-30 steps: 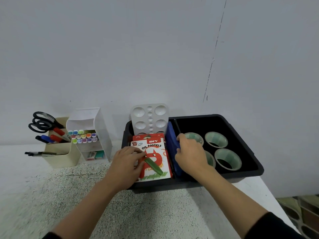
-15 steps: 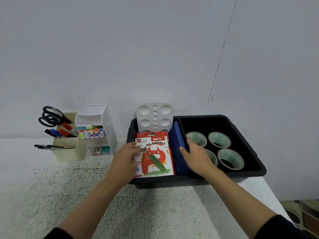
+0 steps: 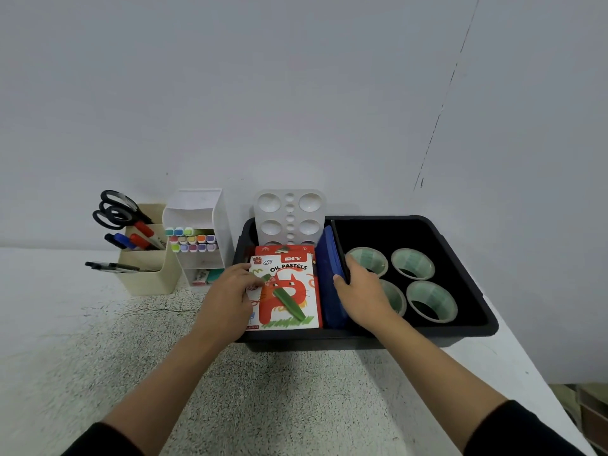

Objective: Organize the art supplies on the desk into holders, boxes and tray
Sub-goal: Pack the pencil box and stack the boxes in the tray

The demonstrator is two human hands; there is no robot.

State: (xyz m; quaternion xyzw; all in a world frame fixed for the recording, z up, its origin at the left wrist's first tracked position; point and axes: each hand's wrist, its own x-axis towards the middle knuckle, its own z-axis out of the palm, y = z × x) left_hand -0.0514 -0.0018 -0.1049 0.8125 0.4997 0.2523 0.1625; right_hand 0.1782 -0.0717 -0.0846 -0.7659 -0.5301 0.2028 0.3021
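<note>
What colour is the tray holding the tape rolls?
The tray is black; head view shows it best.

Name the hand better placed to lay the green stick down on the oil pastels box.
Left. The left hand pinches the green stick in its fingers, directly over the oil pastels box. The right hand is occupied, gripping the blue case beside it.
</note>
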